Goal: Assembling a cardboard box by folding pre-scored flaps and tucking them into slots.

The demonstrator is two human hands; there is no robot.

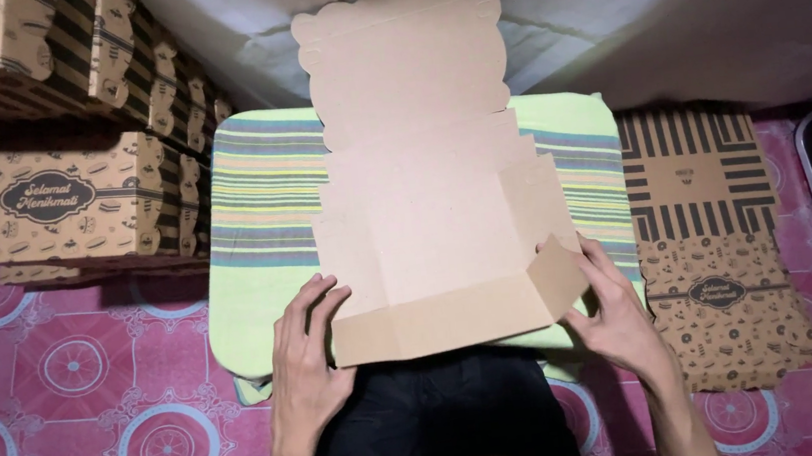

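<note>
The left hand [305, 364] is gripping the near edge of the cardboard box [426, 226]. The right hand [611, 312] is pinching its raised corner flap. The striped cushion [258, 203] is lying underneath.

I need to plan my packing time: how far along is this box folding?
Done: folded printed cardboard boxes stacked at left. In hand: left hand and right hand raise the near wall of a plain brown cardboard blank. Left: the flat printed blanks at right.
</note>
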